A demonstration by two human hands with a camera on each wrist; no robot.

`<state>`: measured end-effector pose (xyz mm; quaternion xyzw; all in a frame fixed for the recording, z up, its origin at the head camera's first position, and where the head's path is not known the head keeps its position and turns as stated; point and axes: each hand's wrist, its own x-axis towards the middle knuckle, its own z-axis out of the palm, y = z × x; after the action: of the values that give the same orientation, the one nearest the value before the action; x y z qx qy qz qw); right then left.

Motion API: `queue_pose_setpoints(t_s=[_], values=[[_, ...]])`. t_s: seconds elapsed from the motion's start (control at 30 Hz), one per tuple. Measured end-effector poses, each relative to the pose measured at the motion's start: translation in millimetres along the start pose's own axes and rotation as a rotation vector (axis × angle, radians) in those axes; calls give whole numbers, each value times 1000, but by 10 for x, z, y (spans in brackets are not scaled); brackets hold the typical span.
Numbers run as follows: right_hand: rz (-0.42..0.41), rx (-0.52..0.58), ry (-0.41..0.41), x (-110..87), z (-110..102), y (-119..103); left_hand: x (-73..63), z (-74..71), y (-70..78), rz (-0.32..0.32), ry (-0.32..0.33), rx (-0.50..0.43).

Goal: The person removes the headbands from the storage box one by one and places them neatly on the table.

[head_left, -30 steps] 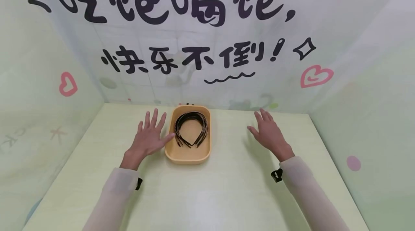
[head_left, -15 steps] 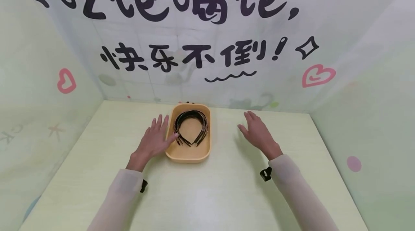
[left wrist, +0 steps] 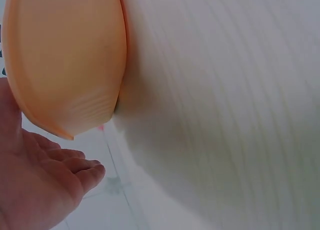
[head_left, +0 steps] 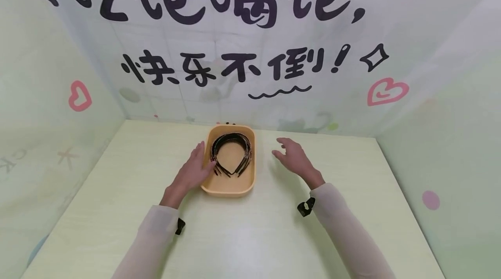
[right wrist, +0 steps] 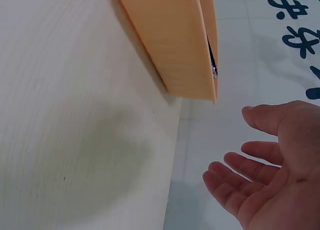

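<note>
Two arms (head_left: 146, 242) (head_left: 350, 231) slant inward — left hand (head_left: 192, 172) beside the tray (head_left: 231, 185), right hand (head_left: 296, 158) apart — fingers (right wrist: 252, 170) loosely bent

place: booth-like, wider setting unclear | printed walls (head_left: 235, 107) on three sides | pale tabletop (head_left: 242, 235)

High head view forward and down, low close wrist views from opposite sides, tray (head_left: 228, 184) in all

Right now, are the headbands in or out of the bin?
In: the head view shows the black headbands lying inside the orange bin, within its rim.
</note>
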<state>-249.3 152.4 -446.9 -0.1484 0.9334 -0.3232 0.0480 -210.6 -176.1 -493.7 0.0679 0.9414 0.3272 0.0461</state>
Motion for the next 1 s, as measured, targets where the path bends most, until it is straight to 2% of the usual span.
queue_pose_setpoints(t_s=[0.27,0.53,0.67,0.87,1.0], values=[[83,165,-35,151,113,-240,68,66,25,-27,-14,-97],[156,432,-72,294,247,-424,78,107,63,-85,-39,-162],[186,434,-84,324,278,-517,72,114,70,-85,-35,-156],[170,388,-127,355,314,-629,61,129,70,-100,-23,-158],[198,447,-162,378,337,-704,59,131,81,-100,-15,-161]])
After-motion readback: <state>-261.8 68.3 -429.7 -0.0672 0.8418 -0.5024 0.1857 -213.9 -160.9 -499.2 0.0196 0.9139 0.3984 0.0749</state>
